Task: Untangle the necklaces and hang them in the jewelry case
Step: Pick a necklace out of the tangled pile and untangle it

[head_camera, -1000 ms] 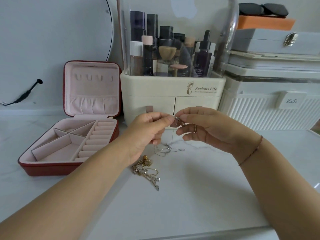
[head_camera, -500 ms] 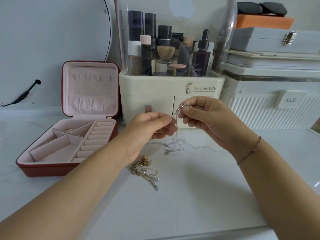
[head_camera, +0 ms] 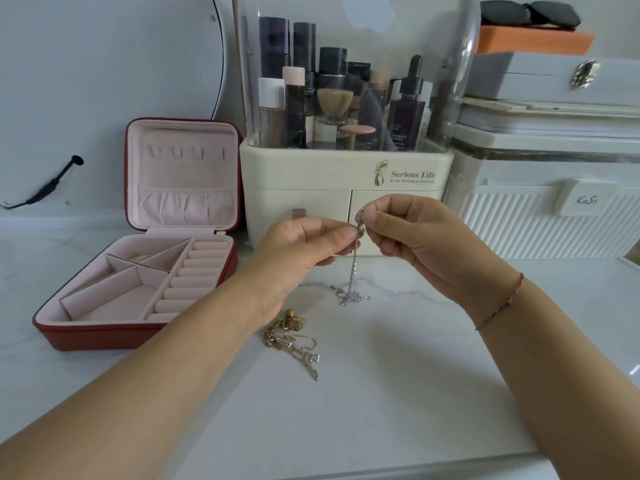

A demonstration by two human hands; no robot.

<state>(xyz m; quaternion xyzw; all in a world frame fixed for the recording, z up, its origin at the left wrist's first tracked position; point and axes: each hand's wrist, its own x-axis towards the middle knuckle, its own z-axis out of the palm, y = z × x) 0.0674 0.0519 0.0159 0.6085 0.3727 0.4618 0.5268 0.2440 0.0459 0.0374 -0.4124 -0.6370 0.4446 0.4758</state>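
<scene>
1. Spanning the foreground: white marble counter (head_camera: 398, 403). Everything below sits on it.
2. Red jewelry case (head_camera: 86, 337) at the left, lid upright, pink lining. The row of hooks (head_camera: 180, 152) in the lid is bare, so nothing is hung yet.
3. Left hand (head_camera: 294, 251) and right hand (head_camera: 415, 244) are raised close together, fingers curled. The right pinches the top end of a silver necklace (head_camera: 354, 271) between thumb and forefinger. The left pinches the same chain just below, with the two sets of fingertips nearly touching.
4. Gold tangle (head_camera: 291, 337) lies on the counter beside the left wrist, untouched.
5. The silver necklace hangs straight down, its lower end bunched on the counter. Likely very light, limp and quick to kink. Best held at the clasp end, easing loops apart rather than pulling.
</scene>
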